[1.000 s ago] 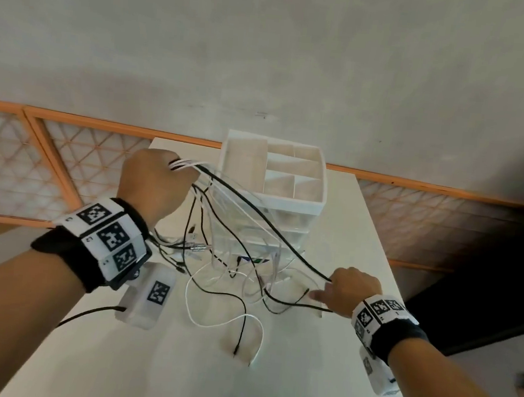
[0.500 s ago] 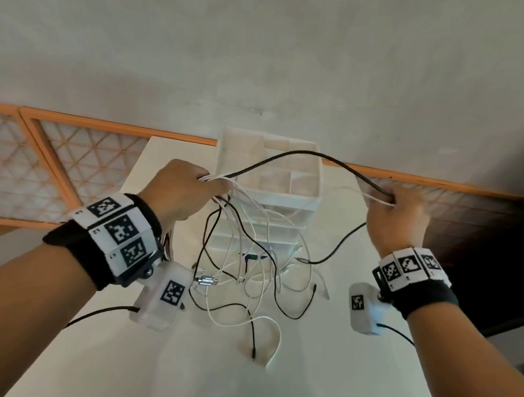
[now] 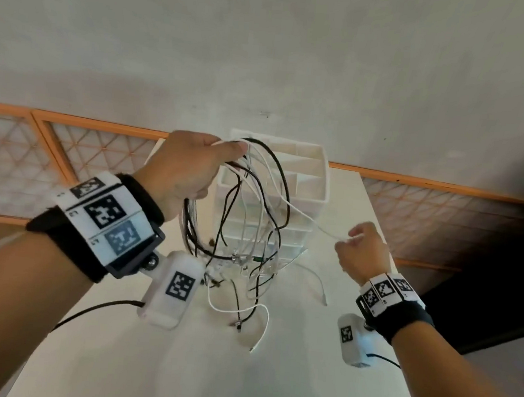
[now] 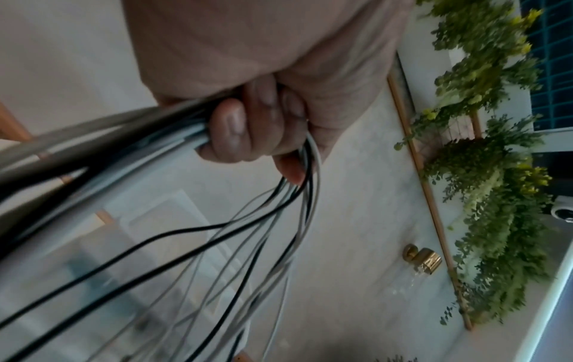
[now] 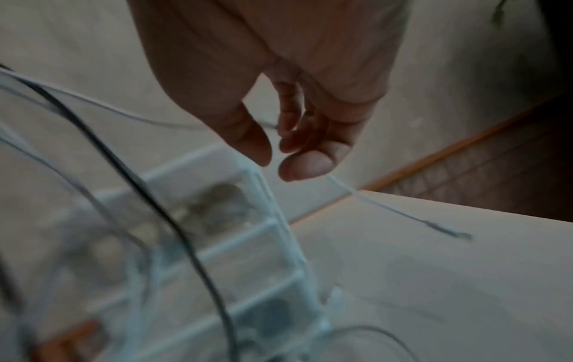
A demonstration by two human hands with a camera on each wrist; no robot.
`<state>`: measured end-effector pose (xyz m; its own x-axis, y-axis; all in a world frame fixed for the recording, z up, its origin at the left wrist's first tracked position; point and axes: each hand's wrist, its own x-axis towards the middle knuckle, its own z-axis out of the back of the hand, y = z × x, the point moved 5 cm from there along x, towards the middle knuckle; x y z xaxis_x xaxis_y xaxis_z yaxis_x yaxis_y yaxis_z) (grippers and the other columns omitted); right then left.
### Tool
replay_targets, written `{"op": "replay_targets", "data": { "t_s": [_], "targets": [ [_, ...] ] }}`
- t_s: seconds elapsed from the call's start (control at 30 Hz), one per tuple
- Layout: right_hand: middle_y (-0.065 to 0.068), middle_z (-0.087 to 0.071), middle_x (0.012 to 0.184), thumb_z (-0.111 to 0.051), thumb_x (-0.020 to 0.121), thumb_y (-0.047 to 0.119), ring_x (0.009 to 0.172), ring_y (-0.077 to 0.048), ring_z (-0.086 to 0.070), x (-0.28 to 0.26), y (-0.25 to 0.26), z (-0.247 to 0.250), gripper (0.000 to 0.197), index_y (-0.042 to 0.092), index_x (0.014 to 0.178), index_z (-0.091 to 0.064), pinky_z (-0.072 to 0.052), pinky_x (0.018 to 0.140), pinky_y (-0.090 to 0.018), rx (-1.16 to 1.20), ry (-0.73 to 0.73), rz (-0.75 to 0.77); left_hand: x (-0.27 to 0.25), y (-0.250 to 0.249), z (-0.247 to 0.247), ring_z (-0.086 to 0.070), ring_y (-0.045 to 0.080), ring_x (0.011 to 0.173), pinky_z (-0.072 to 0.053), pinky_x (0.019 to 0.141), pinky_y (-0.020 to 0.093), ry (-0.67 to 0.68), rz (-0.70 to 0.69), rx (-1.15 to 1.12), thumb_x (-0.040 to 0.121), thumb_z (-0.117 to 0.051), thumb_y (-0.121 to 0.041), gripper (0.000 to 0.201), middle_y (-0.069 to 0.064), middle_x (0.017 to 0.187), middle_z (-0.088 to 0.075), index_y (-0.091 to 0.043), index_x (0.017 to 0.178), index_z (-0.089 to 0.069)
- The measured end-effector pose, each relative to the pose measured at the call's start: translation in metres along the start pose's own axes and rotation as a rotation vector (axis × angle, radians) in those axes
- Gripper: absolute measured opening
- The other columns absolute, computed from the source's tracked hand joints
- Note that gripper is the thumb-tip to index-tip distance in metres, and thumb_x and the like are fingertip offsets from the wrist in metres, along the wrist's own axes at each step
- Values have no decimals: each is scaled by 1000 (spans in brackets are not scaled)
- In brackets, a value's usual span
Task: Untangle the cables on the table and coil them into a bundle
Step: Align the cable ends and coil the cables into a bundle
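Note:
My left hand point(image 3: 190, 166) is raised in front of the white organizer and grips a bunch of black and white cables point(image 3: 264, 198). They hang from it in loops down to the table. In the left wrist view the fingers point(image 4: 263, 122) curl tightly round the cable bunch point(image 4: 217, 245). My right hand point(image 3: 361, 249) is lower, on the right, and holds one thin white cable point(image 3: 315, 224) that runs up to the bunch. In the right wrist view this white cable point(image 5: 372, 203) passes through the curled fingers point(image 5: 307, 164) and trails out beyond them.
A white drawer organizer point(image 3: 314, 177) with open top compartments stands at the back of the white table point(image 3: 205, 378), right behind the hanging cables. Loose cable ends point(image 3: 255, 325) lie on the table in front of it. The table's right edge runs close to my right hand.
The right hand let go of the black cable it held high and dropped lower, now holding a white strand. The left hand rose, and the black loop now hangs from it.

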<state>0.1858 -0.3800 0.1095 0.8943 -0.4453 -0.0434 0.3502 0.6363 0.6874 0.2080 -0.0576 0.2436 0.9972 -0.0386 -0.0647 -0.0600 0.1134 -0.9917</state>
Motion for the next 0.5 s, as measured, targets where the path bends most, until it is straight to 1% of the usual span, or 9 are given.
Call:
{"op": "replay_targets", "data": {
  "t_s": [0.07,0.13,0.2,0.23,0.3,0.37,0.43,0.47,0.5],
  "targets": [
    [1,-71,89,-67,75,7,83,-26,-71,-18,38,-7,29,21,94,-50,-60,79,-47,231,81,161,0,6,-8,-12,19,50,-16,44,22,10,22,18,84,-75,-37,37,4,64,-11,-15,75,-47],
    [-4,-75,100,-73,70,5,94,-25,-72,-44,72,-26,36,18,95,-49,-59,83,-44,493,354,292,0,5,-14,-12,19,50,-18,42,20,21,29,13,85,-75,-37,34,5,66,-11,-16,80,-49],
    [-6,-76,102,-84,72,19,97,-23,-73,-66,84,-55,46,15,102,-50,-59,85,-38,527,621,313,0,-3,-17,-13,19,47,-18,43,21,25,10,-24,85,-75,-35,38,3,61,-14,-16,70,-45],
    [-5,-75,95,-86,73,32,91,-21,-73,-73,82,-70,47,16,101,-52,-58,82,-35,420,684,328,0,-9,-17,-12,19,47,-16,44,23,16,-12,-51,85,-75,-34,43,3,59,-14,-20,64,-41],
    [1,-67,75,-78,76,53,76,-17,-68,-72,58,-97,36,25,83,-56,-52,73,-31,35,671,376,2,-23,-10,-9,22,51,-13,46,26,-32,-60,-91,85,-75,-30,50,5,61,-11,-23,60,-33],
    [7,-68,79,-65,86,54,82,-17,-67,-58,20,-107,31,24,78,-62,-50,78,-33,-250,604,342,5,-29,3,-7,26,58,-12,45,26,-81,-96,-83,85,-75,-30,51,13,72,-8,-23,61,-31],
    [-1,-73,99,-56,95,49,95,-23,-68,-45,-6,-100,31,22,89,-70,-51,86,-35,-234,567,233,6,-24,15,-7,27,61,-12,46,26,-113,-107,-40,85,-75,-30,52,17,78,-8,-17,62,-30],
    [-5,-73,97,-51,98,48,92,-26,-68,-39,-13,-92,35,21,89,-71,-52,81,-33,-206,558,174,5,-19,19,-7,27,62,-12,46,27,-122,-100,-18,85,-74,-31,52,19,79,-9,-7,63,-33],
    [-6,-71,85,-47,99,48,82,-25,-68,-33,-16,-84,40,21,82,-71,-51,71,-30,-176,540,135,5,-13,21,-7,27,62,-12,47,28,-126,-90,6,86,-74,-31,52,19,79,-9,2,66,-39]
  ]
}}
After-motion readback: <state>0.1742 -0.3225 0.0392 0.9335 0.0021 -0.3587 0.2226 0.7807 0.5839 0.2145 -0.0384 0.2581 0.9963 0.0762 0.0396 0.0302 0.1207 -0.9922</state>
